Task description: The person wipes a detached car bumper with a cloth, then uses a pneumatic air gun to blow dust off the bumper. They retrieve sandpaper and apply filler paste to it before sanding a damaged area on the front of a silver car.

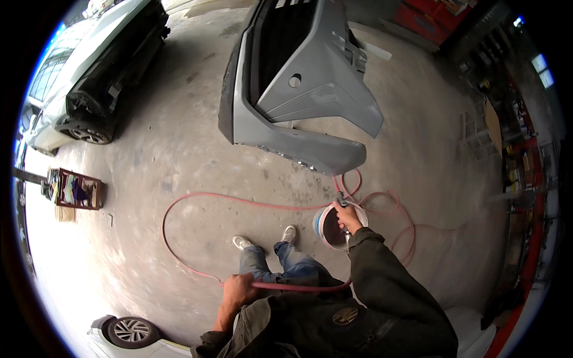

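Observation:
My left hand [239,290] is closed around a red air hose [298,288] in front of my waist. From there the hose runs across my body to my right side, and another stretch loops over the floor. My right hand [348,217] is closed on a dark air gun [341,200], its tip pointing away from me. Below that hand stands a white bucket [323,230] with a blue patch on its side; what it holds I cannot make out. Beyond the bucket is a large grey car bumper [298,146], raised on a support that is mostly hidden.
A car with its front end stripped [89,89] stands at the far left. Below it is a small cart [80,190] full of odds and ends. A car wheel [132,332] shows at the lower left. Shelves with a red edge [528,179] line the right side.

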A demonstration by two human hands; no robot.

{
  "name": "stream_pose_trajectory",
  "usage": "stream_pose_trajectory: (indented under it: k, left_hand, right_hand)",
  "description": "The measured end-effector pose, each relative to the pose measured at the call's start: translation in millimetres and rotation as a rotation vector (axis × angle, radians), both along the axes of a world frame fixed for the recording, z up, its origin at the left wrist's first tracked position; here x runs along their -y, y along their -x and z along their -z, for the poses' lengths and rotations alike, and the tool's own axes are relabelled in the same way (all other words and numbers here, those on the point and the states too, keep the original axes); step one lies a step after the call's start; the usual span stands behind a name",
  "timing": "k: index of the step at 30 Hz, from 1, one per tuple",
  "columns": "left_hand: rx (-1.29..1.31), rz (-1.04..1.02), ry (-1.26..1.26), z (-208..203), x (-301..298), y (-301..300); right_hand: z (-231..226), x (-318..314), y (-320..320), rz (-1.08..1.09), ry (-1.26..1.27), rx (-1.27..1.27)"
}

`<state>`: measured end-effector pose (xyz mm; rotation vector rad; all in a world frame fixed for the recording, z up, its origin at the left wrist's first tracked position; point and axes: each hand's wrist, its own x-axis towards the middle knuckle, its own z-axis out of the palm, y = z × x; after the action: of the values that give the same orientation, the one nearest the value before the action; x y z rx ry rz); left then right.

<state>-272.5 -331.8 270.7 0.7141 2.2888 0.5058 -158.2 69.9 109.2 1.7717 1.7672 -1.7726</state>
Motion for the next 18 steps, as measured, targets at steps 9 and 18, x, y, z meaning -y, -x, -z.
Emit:
stream_pose_trajectory:
  k: [9,18]
  left_hand:
    - [-0.103,0.123,-0.013,-6,16,9]
    - [-0.137,0.188,-0.102,0,76,-11]
  right_hand:
    - [-8,28,-9,0.167,0.007,-0.270]
    - [-44,55,-52,0.214,-0.045,-0.081]
